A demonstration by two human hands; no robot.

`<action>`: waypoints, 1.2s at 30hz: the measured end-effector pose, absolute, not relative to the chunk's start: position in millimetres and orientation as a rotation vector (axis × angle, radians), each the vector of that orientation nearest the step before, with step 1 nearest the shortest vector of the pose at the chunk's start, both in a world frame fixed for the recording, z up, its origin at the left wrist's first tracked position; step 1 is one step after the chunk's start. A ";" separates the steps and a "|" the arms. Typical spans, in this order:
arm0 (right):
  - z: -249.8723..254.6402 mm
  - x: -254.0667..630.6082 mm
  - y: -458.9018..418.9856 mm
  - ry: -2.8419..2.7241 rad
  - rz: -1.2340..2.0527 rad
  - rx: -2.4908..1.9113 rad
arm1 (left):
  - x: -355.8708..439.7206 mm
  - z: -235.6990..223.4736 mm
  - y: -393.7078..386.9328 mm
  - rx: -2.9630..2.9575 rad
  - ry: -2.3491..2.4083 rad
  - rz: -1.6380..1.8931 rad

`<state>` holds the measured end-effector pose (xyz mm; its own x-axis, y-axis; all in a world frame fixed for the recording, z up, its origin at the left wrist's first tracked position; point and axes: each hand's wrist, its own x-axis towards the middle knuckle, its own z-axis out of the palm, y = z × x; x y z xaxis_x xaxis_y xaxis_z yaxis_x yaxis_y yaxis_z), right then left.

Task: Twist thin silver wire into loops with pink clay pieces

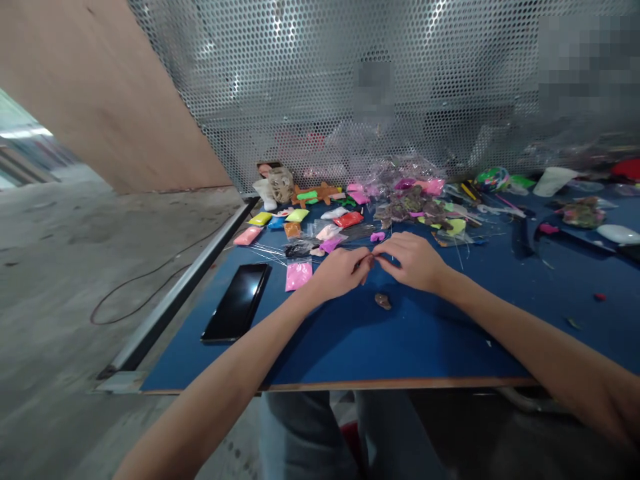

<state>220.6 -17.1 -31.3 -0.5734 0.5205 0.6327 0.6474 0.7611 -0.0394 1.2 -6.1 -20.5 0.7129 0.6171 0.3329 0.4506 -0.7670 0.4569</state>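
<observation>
My left hand (345, 272) and my right hand (413, 261) meet above the middle of the blue table, fingertips pinched together. Whatever lies between them is too small or hidden to name. A thin pale strand (392, 230) shows upright beside the right fingers. Just below the hands, a small brownish lump (383, 301) rests on the table. Beyond the fingertips is a little purple piece (377, 237). A pink packet (299, 275) lies to the left of my left hand, near a bundle of thin wires (265, 251).
A black phone (236, 303) lies at the left on the blue table (325, 360). Colored clay packets (349, 219), plastic bags and scraps crowd the back, before a perforated metal panel (310, 87). Dark-bladed scissors or knife-like tools (575, 241) lie at the right.
</observation>
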 end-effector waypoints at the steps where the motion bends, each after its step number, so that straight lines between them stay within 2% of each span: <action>1: -30.7 221.0 -18.5 -2.323 -0.272 -0.886 | 1.6 -20.3 -6.9 2.601 0.838 0.660; 11: -20.9 215.8 -35.1 -2.428 -0.223 -0.910 | -12.5 -19.4 -4.4 3.055 0.796 0.539; 18: -30.6 202.8 -38.8 -2.461 -0.348 -0.922 | -20.4 -20.4 -0.3 3.305 0.640 0.585; 25: -26.0 206.0 -27.7 -2.438 -0.487 -0.831 | -16.9 -12.1 -4.7 3.328 0.624 0.531; 36: -30.4 220.6 -28.1 -2.489 -0.327 -0.798 | -13.4 -17.6 -10.3 3.228 0.598 0.432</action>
<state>220.6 -28.1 -30.4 -0.7018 0.4761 0.5299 0.5969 0.7990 0.0726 -13.4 -10.3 -17.6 0.9016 0.3273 0.2829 0.3713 -0.9210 -0.1179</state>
